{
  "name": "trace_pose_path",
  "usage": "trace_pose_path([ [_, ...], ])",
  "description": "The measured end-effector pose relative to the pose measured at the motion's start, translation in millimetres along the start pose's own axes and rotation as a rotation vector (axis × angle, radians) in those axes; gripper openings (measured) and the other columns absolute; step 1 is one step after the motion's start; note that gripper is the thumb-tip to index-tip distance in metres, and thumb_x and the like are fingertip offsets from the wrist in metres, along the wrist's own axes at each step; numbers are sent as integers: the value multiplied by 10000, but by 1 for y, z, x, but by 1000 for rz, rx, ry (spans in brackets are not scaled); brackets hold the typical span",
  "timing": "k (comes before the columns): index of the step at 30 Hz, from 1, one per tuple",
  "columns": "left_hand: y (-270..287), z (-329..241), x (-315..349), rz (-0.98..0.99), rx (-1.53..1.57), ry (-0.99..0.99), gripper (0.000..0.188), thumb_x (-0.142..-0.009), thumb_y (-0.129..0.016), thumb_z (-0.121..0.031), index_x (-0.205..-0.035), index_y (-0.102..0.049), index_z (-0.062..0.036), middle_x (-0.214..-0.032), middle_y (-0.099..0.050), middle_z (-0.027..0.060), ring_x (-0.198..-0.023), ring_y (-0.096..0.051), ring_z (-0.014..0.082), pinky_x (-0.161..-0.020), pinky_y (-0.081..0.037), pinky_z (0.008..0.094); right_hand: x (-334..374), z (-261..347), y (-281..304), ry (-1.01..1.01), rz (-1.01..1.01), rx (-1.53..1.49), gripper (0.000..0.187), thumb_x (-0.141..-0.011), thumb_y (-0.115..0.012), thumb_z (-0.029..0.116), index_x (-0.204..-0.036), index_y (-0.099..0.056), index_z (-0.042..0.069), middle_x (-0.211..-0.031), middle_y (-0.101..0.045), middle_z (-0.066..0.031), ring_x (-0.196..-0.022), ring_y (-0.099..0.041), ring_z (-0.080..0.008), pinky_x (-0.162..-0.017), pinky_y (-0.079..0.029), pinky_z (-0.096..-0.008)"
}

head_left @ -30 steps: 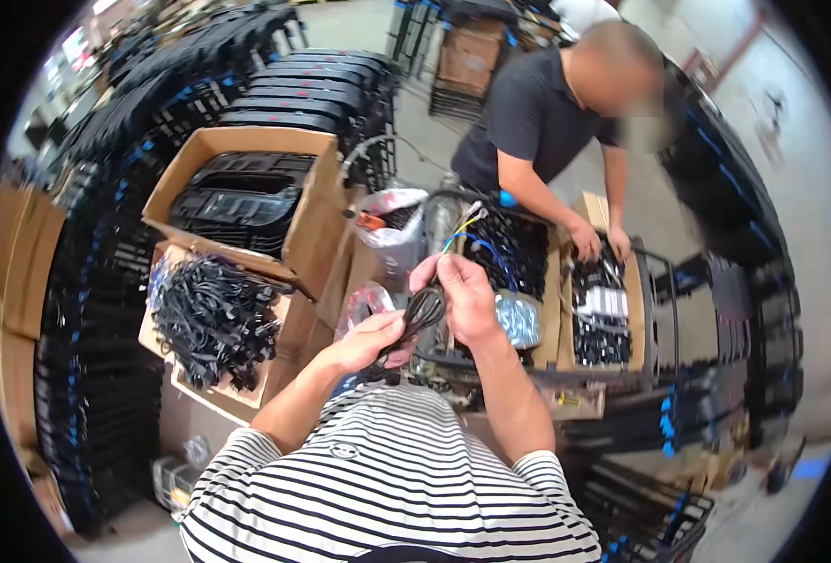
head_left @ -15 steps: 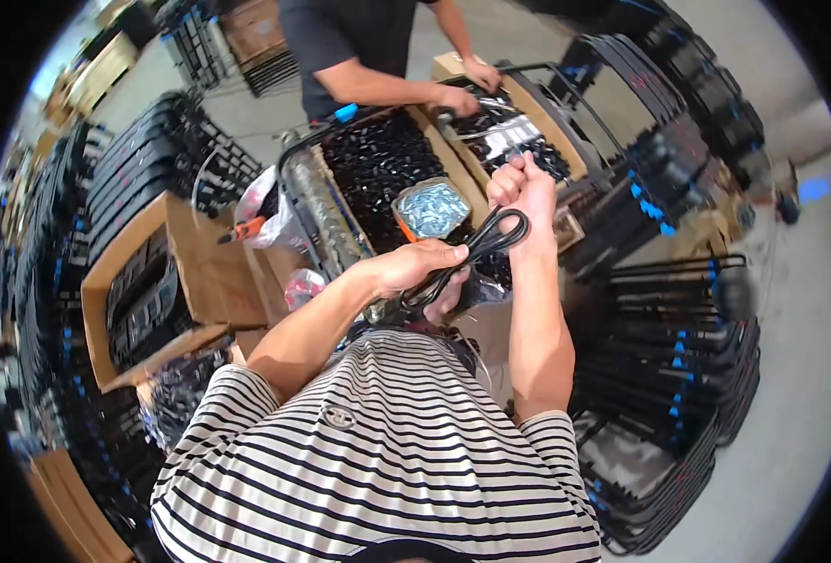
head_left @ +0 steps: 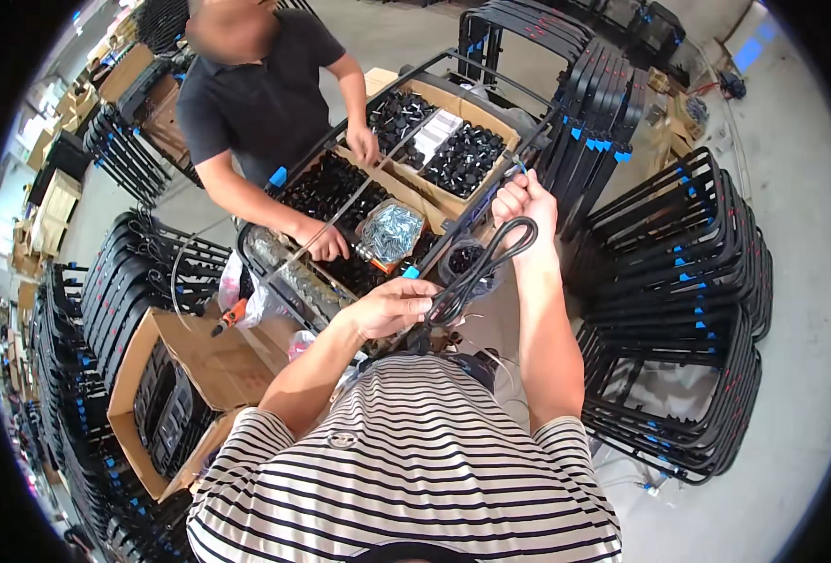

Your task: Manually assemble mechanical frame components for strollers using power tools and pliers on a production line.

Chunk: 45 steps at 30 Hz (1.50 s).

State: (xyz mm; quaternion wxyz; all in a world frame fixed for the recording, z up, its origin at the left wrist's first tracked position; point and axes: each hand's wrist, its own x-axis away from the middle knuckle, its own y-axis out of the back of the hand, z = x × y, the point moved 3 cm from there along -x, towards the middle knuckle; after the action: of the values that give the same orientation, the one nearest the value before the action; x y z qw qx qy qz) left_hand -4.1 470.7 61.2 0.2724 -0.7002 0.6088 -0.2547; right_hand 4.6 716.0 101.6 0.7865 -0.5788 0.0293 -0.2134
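Note:
A bundled black cable [head_left: 455, 293] is pinched between the thumb and fingers of my left hand [head_left: 392, 310], in front of my striped shirt. One loop of the cable stands up toward my right wrist. Further right and higher, my right hand [head_left: 526, 211] is closed, its thumb and forefinger pinching a thin wire end [head_left: 519, 167] with small coloured tips. Whether that end belongs to the bundle is hidden by the fingers. Just beyond both hands lies a clear plastic bag [head_left: 472, 266] with dark contents.
A cart holds cartons of black plastic parts [head_left: 476, 159] and a bag of screws [head_left: 392, 233]. Across it, a co-worker [head_left: 265, 103] has both hands at a long thin rod [head_left: 354, 197]. Black metal frames [head_left: 669, 225] stack up right; an open carton [head_left: 246, 361] and orange-handled tool [head_left: 231, 316] are left.
My view has shifted, so the cart and co-worker appear further left and more of the right-hand frames shows. The co-worker's hands are now on a long rod. My hands keep their holds.

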Motion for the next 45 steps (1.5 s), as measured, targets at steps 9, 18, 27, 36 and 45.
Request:
trace_pose_path([
  [9, -36, -9, -27, -98, -125, 104, 405, -972, -563, -304, -1171, -532, 47, -1079, -651, 186, -918, -679, 269, -802, -540, 332, 20, 3, 3, -58, 88, 33, 349, -1028, -441, 326, -749, -443, 117, -563, -236, 62, -460, -233, -86, -430, -208, -265],
  [18, -70, 21, -73, -39, -279, 474, 423, -1033, -427, -389, -781, -498, -58, -665, -579, 57, -691, -620, 139, -563, -447, 242, 0, 146, 50, 495, -297, 11, 317, -981, -406, 246, -687, -395, 127, -524, -226, 50, -415, -199, -103, -385, -170, -271],
  [27, -49, 56, -84, -4, -1175, -19, 367, -1009, -507, -326, -958, -620, 20, -817, -648, 103, -758, -634, 172, -677, -511, 286, 48, 154, 38, 432, -112, 310, 385, -1020, -453, 375, -738, -417, 115, -575, -253, 46, -462, -224, -93, -416, -195, -257],
  [36, -95, -1, -107, -339, -906, -151, 350, -941, -632, -118, -1259, -567, 14, -1029, -637, 95, -898, -612, 129, -797, -506, 274, 151, 62, 46, 358, 102, 1450, 413, -1030, -432, 352, -780, -497, 30, -616, -438, -19, -514, -406, -134, -513, -339, -281],
  [45, -103, 5, -131, -212, -466, -180, 376, -915, -683, -143, -1248, -589, 4, -1035, -634, 67, -906, -596, 95, -808, -512, 240, 155, 71, 44, 232, 408, 1605, 374, -1022, -447, 302, -838, -541, -11, -620, -467, -86, -539, -489, -211, -548, -396, -328],
])
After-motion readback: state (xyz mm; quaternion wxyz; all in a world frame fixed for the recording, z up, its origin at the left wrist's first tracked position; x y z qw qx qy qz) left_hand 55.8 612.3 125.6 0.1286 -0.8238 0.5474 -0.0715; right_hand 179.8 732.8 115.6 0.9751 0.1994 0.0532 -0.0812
